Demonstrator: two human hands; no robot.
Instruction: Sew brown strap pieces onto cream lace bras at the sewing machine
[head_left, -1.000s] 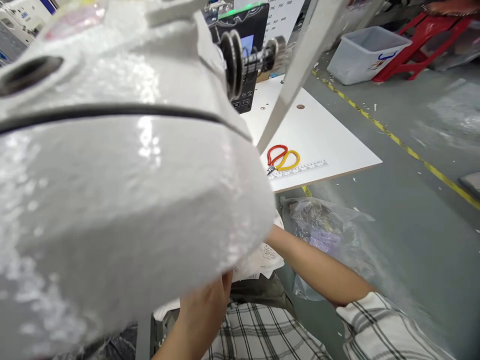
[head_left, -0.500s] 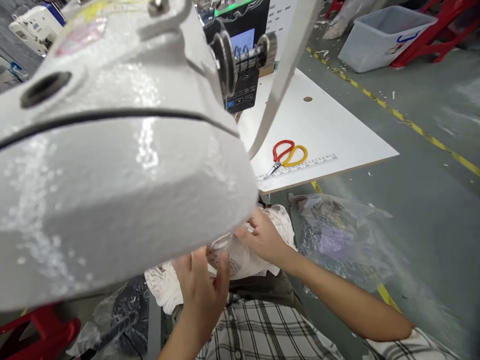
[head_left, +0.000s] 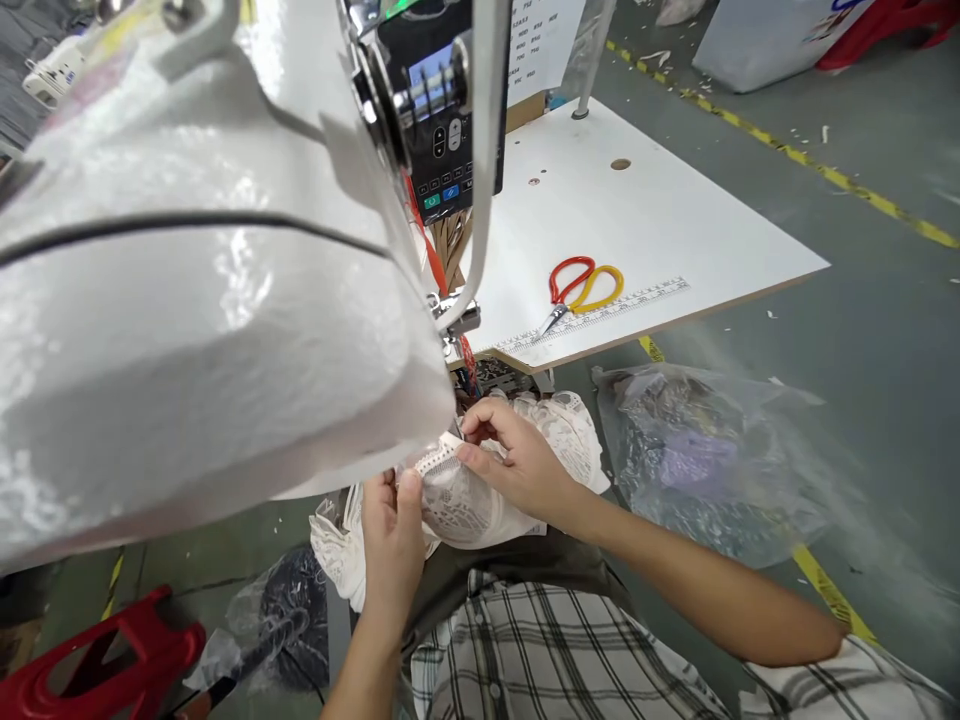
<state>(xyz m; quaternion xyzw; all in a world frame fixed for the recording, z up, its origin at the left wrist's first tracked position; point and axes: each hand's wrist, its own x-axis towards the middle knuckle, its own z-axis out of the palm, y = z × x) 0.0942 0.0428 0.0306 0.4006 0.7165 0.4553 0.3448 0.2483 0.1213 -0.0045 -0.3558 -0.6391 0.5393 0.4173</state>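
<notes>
- Your left hand grips the white lace cloth, with the thumb on top of its edge and the fingers curled under.
- Your right hand pinches the same edge a bit farther up, near the tip of the white band.
- The cloth is over your lap, in front of the bench, just off its near left corner. It is not on the bench top.
- The big white machine head hangs over your left side. It hides the needle, so I can't tell how near the cloth is to it.
- To do this bit well, hold the edge flat and straight between your two thumbs. Pull just a little, because lace may stretch out of shape.
- Pinch the band, not the thin, holey part, so the lace should not snag.
- More lace bunches up past your right hand and beside your left. I can't tell if it is all one piece. Mind that no loose fold slips under the edge you hold.
- The scissors lie across the clear ruler by the bench's front edge, apart from your hands.
</notes>
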